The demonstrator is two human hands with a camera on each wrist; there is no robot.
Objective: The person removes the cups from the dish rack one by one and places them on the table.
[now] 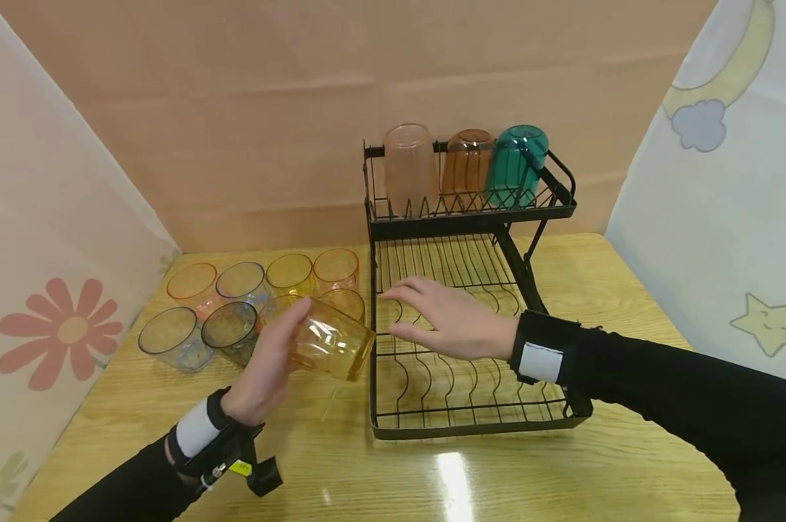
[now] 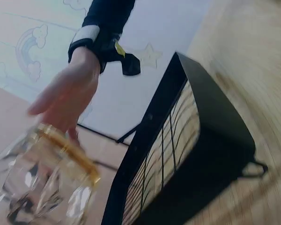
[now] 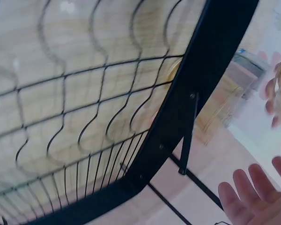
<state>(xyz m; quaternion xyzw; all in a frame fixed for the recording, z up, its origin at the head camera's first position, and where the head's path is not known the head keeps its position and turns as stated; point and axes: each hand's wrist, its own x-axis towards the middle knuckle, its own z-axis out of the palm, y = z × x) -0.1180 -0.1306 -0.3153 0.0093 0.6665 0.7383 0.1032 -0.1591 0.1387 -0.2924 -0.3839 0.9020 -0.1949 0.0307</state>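
My left hand (image 1: 272, 362) grips an amber glass (image 1: 333, 342), tipped on its side with its base toward the dish rack (image 1: 481, 433). The base end overlaps the rack's left edge in the head view. In the left wrist view, the glass (image 2: 47, 180) fills the lower left corner. Over the rack's lower tier, my right hand (image 1: 454, 319) holds nothing, its fingers loosely extended toward the glass. The right wrist view shows those fingers (image 3: 241, 199) beside the black frame. Left of the rack stand several coloured glasses (image 1: 243, 279), mouths up, partly hidden by my left hand.
On the rack's upper tier, a pale pink glass (image 1: 409, 167), a brown glass (image 1: 466, 163) and a teal glass (image 1: 518, 167) stand upside down. Black wire bars (image 1: 452, 388) line the lower tier. Patterned cloth (image 1: 60, 217) hangs beside the wooden table (image 1: 341, 471).
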